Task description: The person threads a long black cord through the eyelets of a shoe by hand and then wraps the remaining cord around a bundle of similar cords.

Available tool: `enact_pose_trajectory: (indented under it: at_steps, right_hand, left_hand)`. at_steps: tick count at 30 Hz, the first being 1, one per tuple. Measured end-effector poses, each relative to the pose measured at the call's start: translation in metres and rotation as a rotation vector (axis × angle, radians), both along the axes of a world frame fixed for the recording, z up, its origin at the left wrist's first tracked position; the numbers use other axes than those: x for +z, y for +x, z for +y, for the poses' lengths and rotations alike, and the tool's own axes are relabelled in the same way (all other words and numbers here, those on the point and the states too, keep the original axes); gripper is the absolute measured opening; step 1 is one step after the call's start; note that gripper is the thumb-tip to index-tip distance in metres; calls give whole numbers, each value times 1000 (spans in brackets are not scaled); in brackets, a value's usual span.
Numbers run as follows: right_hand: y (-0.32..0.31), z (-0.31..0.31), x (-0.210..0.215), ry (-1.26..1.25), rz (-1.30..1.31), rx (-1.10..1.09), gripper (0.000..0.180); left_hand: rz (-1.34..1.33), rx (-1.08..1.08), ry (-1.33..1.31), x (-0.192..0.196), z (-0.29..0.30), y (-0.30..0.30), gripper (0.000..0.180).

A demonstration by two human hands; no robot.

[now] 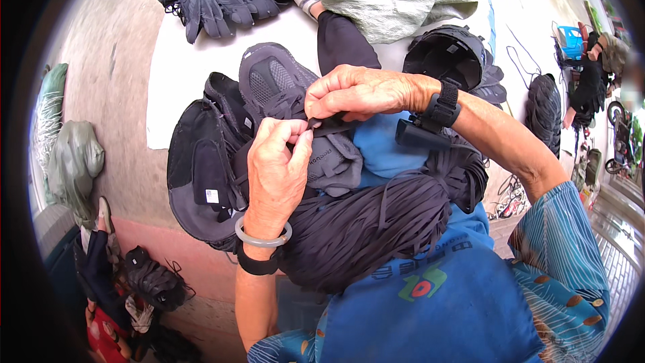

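In my lap lies a dark grey shoe upper (269, 70), its mesh toe pointing away from me. Over its opening, my left hand (274, 171) pinches a dark shoelace (313, 123) between thumb and fingertips. My right hand (359, 94) meets it there, fingers closed on the same lace. The exact path of the lace through the eyelets is hidden by my fingers. A grey padded tongue or collar piece (332, 161) sits just below the hands. Across my blue apron (437, 302) rests a thick bundle of dark laces (376, 225).
More dark shoe uppers (205, 175) are stacked left of my hands, with others (228, 7) on a white sheet (181, 74) ahead. Another nested stack (447, 57) stands right. A pale woven sack (396, 0) lies beyond. People with shoe uppers sit at lower left and far right.
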State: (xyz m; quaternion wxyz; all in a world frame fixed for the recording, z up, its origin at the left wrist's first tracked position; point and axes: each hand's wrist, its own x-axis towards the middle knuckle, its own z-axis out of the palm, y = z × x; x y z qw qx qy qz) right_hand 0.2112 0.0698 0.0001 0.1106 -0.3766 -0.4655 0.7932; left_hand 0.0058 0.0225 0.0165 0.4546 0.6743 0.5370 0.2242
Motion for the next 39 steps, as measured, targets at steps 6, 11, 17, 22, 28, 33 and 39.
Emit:
enact_pose_trajectory:
  at_steps: [6, 11, 17, 22, 28, 33, 39]
  right_hand:
    - [8, 0, -12, 170, -31, -119, 19]
    - [6, -6, -13, 389, -55, -9, 18]
    - [1, -12, -12, 625, -119, -21, 18]
    - [-11, -15, -18, 842, -96, -24, 19]
    - [-16, -13, -12, 535, 31, 37, 19]
    - [-8, -7, -11, 449, 23, 69, 23]
    - [3, 0, -4, 2, -22, -29, 20]
  left_hand:
    - [-291, 91, -523, 3, 6, -16, 7]
    - [-460, 109, -665, 0, 9, -19, 12]
    - [-590, 111, -697, 1, 8, -19, 21]
    - [-482, 95, -632, 6, 11, -17, 26]
    - [-265, 115, -421, 2, 9, -21, 31]
    - [-83, 125, -88, -8, -2, -27, 23]
    - [184, 47, -58, 7, -12, -24, 26]
